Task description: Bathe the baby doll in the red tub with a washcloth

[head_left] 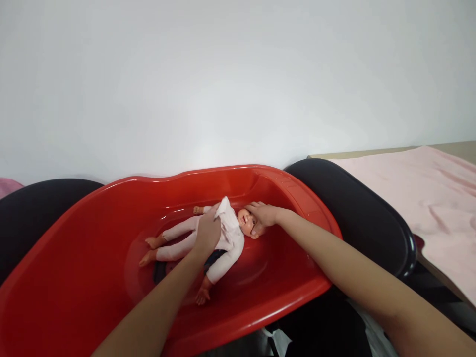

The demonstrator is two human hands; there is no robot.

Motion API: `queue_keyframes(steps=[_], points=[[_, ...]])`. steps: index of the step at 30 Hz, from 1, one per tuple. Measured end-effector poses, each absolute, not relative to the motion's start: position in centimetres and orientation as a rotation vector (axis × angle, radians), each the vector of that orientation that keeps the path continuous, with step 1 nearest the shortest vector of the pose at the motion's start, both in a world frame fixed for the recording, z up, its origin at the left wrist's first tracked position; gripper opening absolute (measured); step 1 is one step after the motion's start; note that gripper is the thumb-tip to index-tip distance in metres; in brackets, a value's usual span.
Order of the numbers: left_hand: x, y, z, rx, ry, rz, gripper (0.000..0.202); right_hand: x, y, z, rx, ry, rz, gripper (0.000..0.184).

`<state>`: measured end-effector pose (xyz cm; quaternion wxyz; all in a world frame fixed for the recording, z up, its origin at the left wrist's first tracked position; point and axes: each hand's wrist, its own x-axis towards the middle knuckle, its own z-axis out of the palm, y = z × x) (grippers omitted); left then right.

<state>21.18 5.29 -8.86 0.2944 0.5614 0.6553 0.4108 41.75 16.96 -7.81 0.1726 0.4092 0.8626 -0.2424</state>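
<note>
A baby doll (178, 240) in pale pink clothes lies on its back inside a red plastic tub (85, 277), head to the right and feet to the left. My left hand (207, 233) is closed on a small white cloth (225, 208) and presses it on the doll's chest. My right hand (262, 216) cups the top and side of the doll's head, fingers curved around it. The doll's near arm stretches toward me with its hand on the tub floor.
The tub rests on black rounded seats, one at the left (33, 213) and one at the right (364, 223). A pink towel (420, 198) covers a surface at the right. A plain white wall (223, 84) stands close behind.
</note>
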Motion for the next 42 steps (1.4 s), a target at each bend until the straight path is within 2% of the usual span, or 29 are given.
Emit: queue_keyframes(steps=[3, 6, 9, 12, 20, 28, 35, 42], points=[[19.7, 5.4, -9.5, 1.718, 1.736, 1.041, 0.055, 42.2, 17.4, -7.9, 1.150, 2.495, -0.795, 0.087], [19.3, 5.0, -11.3, 2.034, 1.588, 0.621, 0.062, 42.7, 18.0, -8.5, 1.149, 2.542, -0.831, 0.083], [19.5, 4.7, -12.7, 2.235, 1.543, 0.159, 0.061, 43.0, 18.3, -8.9, 1.196, 2.535, -0.839, 0.084], [19.3, 4.8, -13.1, 2.285, 1.625, 0.033, 0.057, 43.2, 18.3, -9.0, 1.216, 2.525, -0.852, 0.086], [16.9, 5.0, -13.3, 2.139, 1.976, -0.056, 0.059, 43.8, 18.6, -9.0, 1.389, 2.447, -0.918, 0.095], [15.2, 4.4, -13.7, 1.788, 2.264, 0.041, 0.060, 44.1, 19.1, -9.3, 1.418, 2.455, -0.943, 0.086], [12.9, 3.3, -14.0, 1.520, 2.446, 0.179, 0.060, 44.1, 18.9, -9.1, 1.400, 2.417, -0.911, 0.085], [12.3, 4.6, -14.0, 1.391, 2.452, 0.394, 0.047, 44.0, 18.6, -8.4, 1.377, 2.385, -0.885, 0.090]])
